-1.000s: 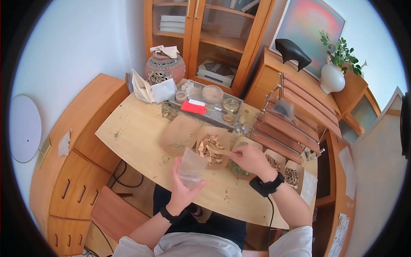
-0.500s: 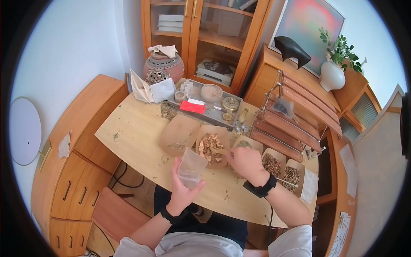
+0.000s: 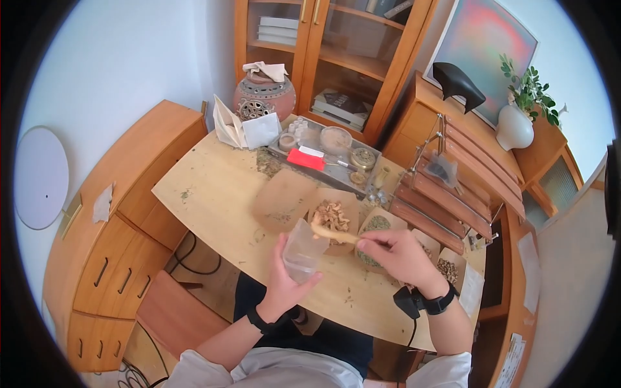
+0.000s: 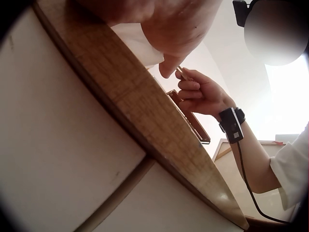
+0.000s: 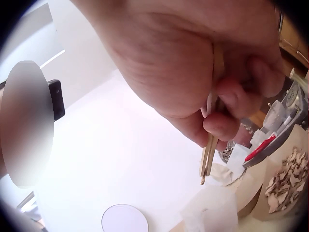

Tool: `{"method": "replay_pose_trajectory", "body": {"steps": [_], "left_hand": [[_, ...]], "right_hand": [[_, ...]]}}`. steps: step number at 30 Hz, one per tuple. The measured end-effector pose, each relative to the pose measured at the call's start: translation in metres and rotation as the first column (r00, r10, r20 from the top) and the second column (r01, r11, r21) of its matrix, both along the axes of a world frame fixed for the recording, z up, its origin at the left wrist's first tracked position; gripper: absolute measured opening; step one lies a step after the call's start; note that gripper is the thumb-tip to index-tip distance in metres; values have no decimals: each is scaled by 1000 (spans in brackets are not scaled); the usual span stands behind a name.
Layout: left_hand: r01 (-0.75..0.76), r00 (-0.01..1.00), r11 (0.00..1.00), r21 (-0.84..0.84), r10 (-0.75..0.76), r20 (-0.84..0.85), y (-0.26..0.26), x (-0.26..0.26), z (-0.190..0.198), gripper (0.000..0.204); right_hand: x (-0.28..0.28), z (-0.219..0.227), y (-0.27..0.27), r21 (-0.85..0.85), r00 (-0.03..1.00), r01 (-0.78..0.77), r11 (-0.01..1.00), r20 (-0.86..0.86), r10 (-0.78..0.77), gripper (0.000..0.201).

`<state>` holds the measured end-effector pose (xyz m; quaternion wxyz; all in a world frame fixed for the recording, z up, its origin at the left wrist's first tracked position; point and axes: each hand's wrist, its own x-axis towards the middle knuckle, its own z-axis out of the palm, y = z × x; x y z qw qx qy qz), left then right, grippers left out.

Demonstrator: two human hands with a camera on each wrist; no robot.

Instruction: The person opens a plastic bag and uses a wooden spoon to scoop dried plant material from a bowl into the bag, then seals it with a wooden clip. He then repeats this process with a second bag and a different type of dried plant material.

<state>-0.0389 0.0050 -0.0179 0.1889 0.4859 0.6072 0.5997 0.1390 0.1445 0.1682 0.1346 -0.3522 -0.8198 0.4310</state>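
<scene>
My left hand (image 3: 291, 288) holds a translucent bag (image 3: 305, 251) between thumb and fingers, its mouth facing up. My right hand (image 3: 401, 255) grips wooden tongs (image 3: 339, 237), whose two slim prongs (image 5: 207, 157) show in the right wrist view. A small pale piece (image 5: 203, 180) sits at their tip. In the head view the tips overlap the upper edge of the bag. Just beyond lies a brown paper tray (image 3: 349, 202) of dried tan slices (image 3: 331, 215). The left wrist view shows the right hand (image 4: 203, 92) past the left one, while the bag is mostly hidden there.
Right of the slices stand paper trays of green dried herb (image 3: 376, 225) and brown bits (image 3: 447, 270). Another paper tray (image 3: 278, 194) with scraps lies left. Behind are a grey tray (image 3: 323, 165) with jars and a red packet (image 3: 306, 159), plus a tiered wooden rack (image 3: 446, 200).
The right hand first worked with the tongs at the tan slices, then lifted them and brought their tips to the bag. The left hand keeps holding the bag. The head view has shifted slightly.
</scene>
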Motion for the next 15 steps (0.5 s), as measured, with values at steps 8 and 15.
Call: {"method": "replay_pose_trajectory", "body": {"steps": [8, 15], "left_hand": [[12, 998, 998, 61, -15, 58, 1, 0, 0, 111], [20, 976, 997, 79, -37, 216, -1, 6, 9, 106]], "right_hand": [[3, -10, -6, 120, 999, -35, 992, 21, 33, 29], [4, -42, 43, 333, 983, 67, 940, 137, -118, 31]]}}
